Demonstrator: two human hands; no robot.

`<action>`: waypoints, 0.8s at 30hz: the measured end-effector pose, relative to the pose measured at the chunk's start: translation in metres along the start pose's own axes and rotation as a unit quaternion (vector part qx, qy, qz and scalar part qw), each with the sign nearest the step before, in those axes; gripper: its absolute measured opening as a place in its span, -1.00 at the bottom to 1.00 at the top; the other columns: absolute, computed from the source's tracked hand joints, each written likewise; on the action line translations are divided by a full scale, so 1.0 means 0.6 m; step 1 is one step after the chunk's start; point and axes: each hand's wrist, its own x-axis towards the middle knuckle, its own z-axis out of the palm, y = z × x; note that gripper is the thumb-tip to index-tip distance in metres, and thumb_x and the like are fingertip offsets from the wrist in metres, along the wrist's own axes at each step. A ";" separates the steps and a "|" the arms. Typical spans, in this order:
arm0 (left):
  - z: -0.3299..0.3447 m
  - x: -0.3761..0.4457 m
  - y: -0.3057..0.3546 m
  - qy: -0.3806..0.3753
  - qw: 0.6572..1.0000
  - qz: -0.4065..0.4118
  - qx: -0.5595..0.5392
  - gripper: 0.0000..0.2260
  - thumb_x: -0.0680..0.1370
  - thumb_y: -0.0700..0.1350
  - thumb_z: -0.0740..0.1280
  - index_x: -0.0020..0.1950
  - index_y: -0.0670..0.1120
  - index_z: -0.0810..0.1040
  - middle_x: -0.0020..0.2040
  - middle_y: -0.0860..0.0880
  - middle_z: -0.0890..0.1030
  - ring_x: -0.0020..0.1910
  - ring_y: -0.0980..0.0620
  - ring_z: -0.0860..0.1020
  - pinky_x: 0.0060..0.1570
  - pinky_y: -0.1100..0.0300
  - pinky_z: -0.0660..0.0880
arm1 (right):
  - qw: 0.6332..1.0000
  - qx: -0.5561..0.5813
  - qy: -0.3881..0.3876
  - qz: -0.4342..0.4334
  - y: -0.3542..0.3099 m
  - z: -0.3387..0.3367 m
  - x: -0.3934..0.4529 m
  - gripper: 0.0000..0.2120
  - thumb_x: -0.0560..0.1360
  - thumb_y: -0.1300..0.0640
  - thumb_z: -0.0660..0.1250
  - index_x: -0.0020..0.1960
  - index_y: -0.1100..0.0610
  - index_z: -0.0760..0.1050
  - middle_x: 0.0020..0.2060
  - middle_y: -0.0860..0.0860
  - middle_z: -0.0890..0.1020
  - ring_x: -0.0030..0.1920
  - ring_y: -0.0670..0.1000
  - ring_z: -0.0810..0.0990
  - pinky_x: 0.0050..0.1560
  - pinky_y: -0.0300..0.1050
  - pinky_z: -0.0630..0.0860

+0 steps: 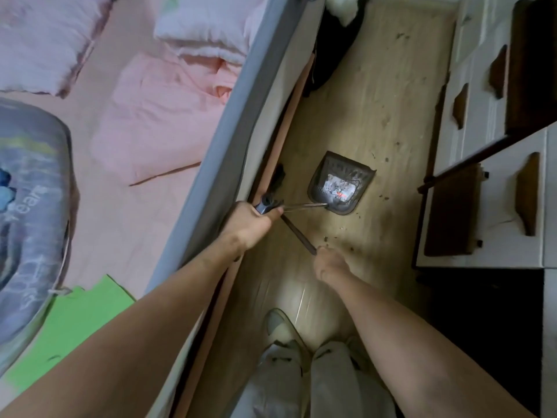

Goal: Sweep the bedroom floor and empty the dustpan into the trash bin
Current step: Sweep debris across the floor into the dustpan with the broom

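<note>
Between the bed (229, 146) on the left and a white drawer unit (482, 188) on the right runs a narrow strip of wooden floor (376, 95). Left hand (250, 224) is curled tightly around the top of the dustpan handle (304, 205), close against the bed frame. Right hand (330, 263), lower and nearer the person, grips the end of a dark broom handle (298, 235) that slants up-left and crosses under the left hand. Dustpan (340, 184) sits on the floor just beyond both hands, holding pale litter with a red scrap. Dark crumbs (384, 197) dot the boards right of the pan and farther up the aisle. A black bag (331, 49) blocks the far end beside the bed. Person's shoe (281, 327) and grey trousers show below.
</note>
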 end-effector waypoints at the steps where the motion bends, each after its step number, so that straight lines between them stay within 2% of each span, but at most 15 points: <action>1: -0.001 -0.002 0.007 0.013 1.000 0.018 0.006 -0.71 0.54 0.07 0.36 -0.28 -0.05 0.42 -0.41 0.03 0.44 -0.47 0.13 0.39 -0.49 0.28 0.30 | 1.000 0.006 -0.005 0.006 0.007 0.004 -0.013 -0.67 0.59 0.26 0.07 0.30 0.19 0.44 0.24 0.17 0.51 0.26 0.17 0.50 0.25 -0.03 0.46; 5: -0.016 -0.017 0.050 0.057 0.997 0.053 0.001 -0.66 0.54 0.02 0.37 -0.39 -0.06 0.40 -0.49 0.03 0.41 -0.56 0.12 0.35 -0.66 0.40 0.20 | 0.999 0.005 -0.025 0.037 0.095 -0.003 -0.084 -0.69 0.62 0.23 0.05 0.30 0.18 0.43 0.20 0.12 0.52 0.19 0.10 0.53 0.16 -0.10 0.49; 9: -0.027 -0.043 0.069 0.084 0.995 0.055 -0.018 -0.66 0.53 0.03 0.38 -0.38 -0.07 0.43 -0.51 0.02 0.40 -0.56 0.11 0.35 -0.55 0.27 0.26 | 0.998 -0.026 -0.015 0.054 0.171 -0.039 -0.140 -0.73 0.61 0.19 0.08 0.22 0.14 0.48 0.10 0.08 0.55 0.06 0.03 0.56 0.06 -0.16 0.52; 13: -0.012 -0.059 0.081 0.107 0.990 0.060 -0.071 -0.65 0.51 0.04 0.39 -0.41 -0.07 0.45 -0.51 0.03 0.43 -0.56 0.10 0.38 -0.48 0.27 0.29 | 1.000 -0.013 -0.017 0.017 0.199 -0.067 -0.173 -0.73 0.62 0.16 0.06 0.18 0.10 0.50 0.01 0.05 0.59 0.00 0.04 0.58 0.05 -0.10 0.53; 16: 0.006 -0.061 0.103 0.114 0.988 0.056 -0.090 -0.67 0.51 0.03 0.40 -0.39 -0.06 0.46 -0.48 0.03 0.47 -0.50 0.09 0.45 -0.47 0.26 0.32 | 0.999 -0.027 -0.033 -0.022 0.193 -0.092 -0.168 -0.74 0.64 0.13 0.05 0.17 0.09 0.48 -0.03 0.02 0.57 -0.07 0.00 0.54 -0.08 -0.17 0.45; 18: 0.018 -0.059 0.115 0.133 0.985 0.057 -0.097 -0.65 0.51 0.03 0.40 -0.42 -0.05 0.45 -0.48 0.02 0.46 -0.48 0.05 0.45 -0.42 0.25 0.33 | 0.995 -0.068 -0.045 -0.061 0.177 -0.099 -0.140 -0.74 0.62 0.14 0.07 0.18 0.11 0.48 0.00 0.06 0.59 -0.02 0.05 0.58 -0.08 -0.11 0.47; 22: 0.040 -0.055 0.132 0.172 0.977 0.036 -0.122 -0.66 0.52 0.00 0.40 -0.41 -0.07 0.44 -0.46 -0.01 0.44 -0.50 0.06 0.39 -0.50 0.24 0.30 | 0.974 -0.180 -0.070 -0.120 0.130 -0.090 -0.079 -0.68 0.56 0.25 0.14 0.28 0.12 0.45 0.15 0.11 0.56 0.16 0.14 0.55 0.13 -0.02 0.50; 24: 0.051 -0.051 0.144 0.188 0.973 0.024 -0.129 -0.68 0.52 0.01 0.39 -0.37 -0.12 0.49 -0.41 -0.06 0.48 -0.45 0.03 0.44 -0.44 0.20 0.35 | 0.960 -0.233 -0.066 -0.138 0.127 -0.099 -0.054 -0.65 0.57 0.27 0.13 0.33 0.13 0.43 0.20 0.12 0.53 0.20 0.12 0.53 0.16 -0.03 0.48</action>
